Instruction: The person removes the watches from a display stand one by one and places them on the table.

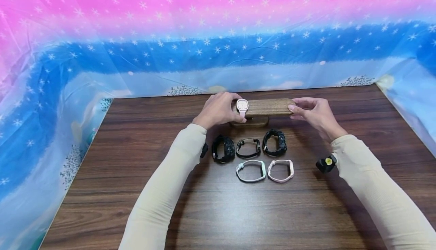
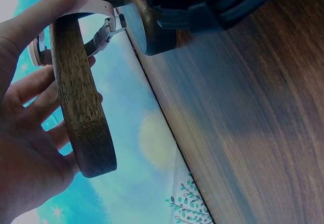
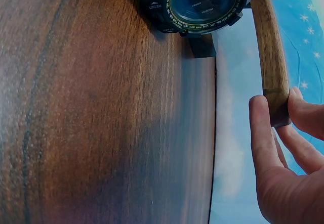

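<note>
A wooden watch stand point(image 1: 269, 107) has a horizontal bar over a small base, near the back of the table. Around the bar's left part sits a pink watch point(image 1: 242, 106) with a square face, its strap buckled below the bar in the left wrist view. My left hand point(image 1: 219, 110) holds this watch at the bar's left end, thumb on the pale strap point(image 2: 93, 5) and the other fingers across the bar. At the opposite end, my right hand point(image 1: 316, 117) pinches the bar's tip point(image 3: 277, 100) between thumb and fingers.
In front of the stand stand a black chunky watch point(image 1: 223, 149), a slim black watch point(image 1: 248, 148) and another black watch point(image 1: 275, 143). Nearer are a mint watch point(image 1: 251, 171) and a pale pink one point(image 1: 281, 171). A patterned cloth point(image 1: 218, 53) borders the table.
</note>
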`<action>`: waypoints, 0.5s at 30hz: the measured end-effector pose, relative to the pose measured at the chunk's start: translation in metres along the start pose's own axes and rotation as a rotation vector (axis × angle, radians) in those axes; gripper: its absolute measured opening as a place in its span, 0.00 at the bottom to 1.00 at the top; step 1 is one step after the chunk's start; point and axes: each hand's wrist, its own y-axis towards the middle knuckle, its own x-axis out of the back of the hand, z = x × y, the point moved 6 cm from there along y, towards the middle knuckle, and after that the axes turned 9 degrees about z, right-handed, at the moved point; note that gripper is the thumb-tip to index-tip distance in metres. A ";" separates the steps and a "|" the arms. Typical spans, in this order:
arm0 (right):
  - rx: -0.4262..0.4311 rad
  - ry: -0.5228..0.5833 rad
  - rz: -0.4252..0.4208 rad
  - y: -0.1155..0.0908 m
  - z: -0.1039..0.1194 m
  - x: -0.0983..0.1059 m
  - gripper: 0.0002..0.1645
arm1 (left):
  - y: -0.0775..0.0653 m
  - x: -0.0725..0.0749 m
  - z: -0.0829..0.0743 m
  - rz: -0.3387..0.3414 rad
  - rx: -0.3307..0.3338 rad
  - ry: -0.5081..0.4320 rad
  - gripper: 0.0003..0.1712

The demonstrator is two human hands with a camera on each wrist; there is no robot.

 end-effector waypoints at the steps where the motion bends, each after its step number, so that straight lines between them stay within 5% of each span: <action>1: 0.000 0.001 0.000 0.000 0.000 0.000 0.37 | 0.000 0.000 0.000 -0.001 -0.002 -0.001 0.40; 15: 0.024 0.033 0.005 -0.002 0.002 -0.001 0.37 | -0.002 0.000 0.002 -0.018 -0.018 -0.024 0.40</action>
